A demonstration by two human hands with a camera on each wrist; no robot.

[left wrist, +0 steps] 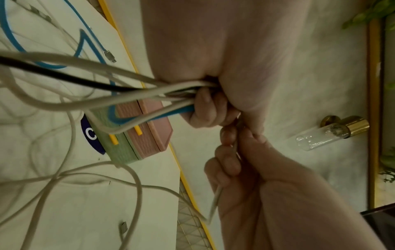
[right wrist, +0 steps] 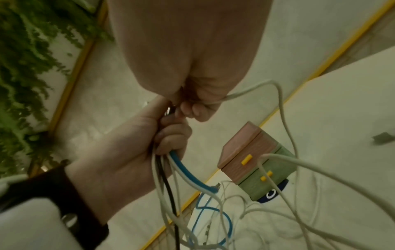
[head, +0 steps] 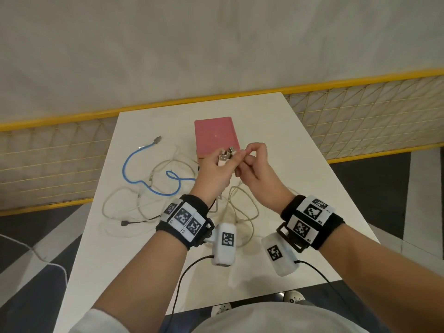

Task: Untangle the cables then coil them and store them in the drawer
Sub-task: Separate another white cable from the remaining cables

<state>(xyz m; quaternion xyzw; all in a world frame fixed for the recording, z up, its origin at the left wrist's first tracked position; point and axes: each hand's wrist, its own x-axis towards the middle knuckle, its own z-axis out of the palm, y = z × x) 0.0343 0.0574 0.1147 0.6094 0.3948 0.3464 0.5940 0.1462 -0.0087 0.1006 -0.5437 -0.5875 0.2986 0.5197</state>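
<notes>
My left hand [head: 219, 164] is raised over the table [head: 300, 164] and grips a bundle of cable ends, their USB plugs [head: 226, 156] sticking up from the fist. In the left wrist view its fingers [left wrist: 205, 104] curl round white, black and blue cables. My right hand [head: 248, 155] pinches one white cable [right wrist: 245, 92] right beside those plugs. A blue cable [head: 133, 171] and tangled white cables [head: 168, 207] trail from the hands onto the table. The small drawer box [head: 216, 134], pink on top and green below with yellow handles [right wrist: 245, 159], stands shut behind the hands.
A black plug [head: 125, 223] lies at the table's left edge. Behind the table [head: 300, 131] runs a yellow-framed mesh fence [head: 360, 111]. A glass wall lamp [left wrist: 333, 133] and green plants [right wrist: 25, 67] are on the wall.
</notes>
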